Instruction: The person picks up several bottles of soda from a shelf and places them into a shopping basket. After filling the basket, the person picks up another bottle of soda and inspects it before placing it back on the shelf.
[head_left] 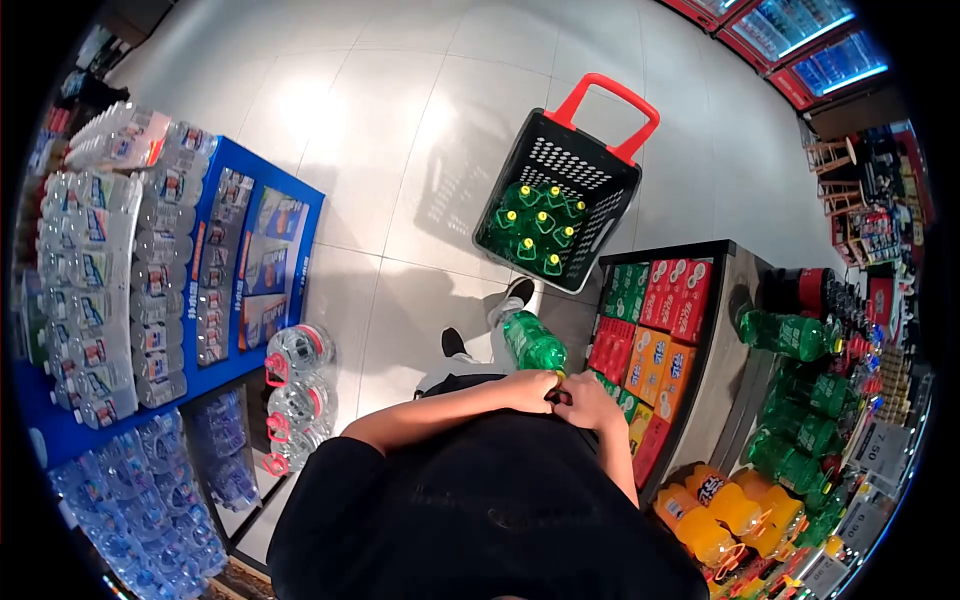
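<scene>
Eight green bottles (pixel 527 225) in one basket (pixel 598 192), one bottle (pixel 533 343) in the grip of left hand (pixel 530 391) and right hand (pixel 590 401).

Pale floor (pixel 400 120) of large tiles, a black basket (pixel 563 152) with a red handle (pixel 603 82) directly on it.

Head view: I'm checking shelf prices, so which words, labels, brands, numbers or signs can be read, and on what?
"7.50": price tag at right
"6.90": second price tag, below
Too small or blurred to read: lowest price tag, print on held bottle, orange bottles, drink cartons, water packs, blue display, shirt.
</scene>
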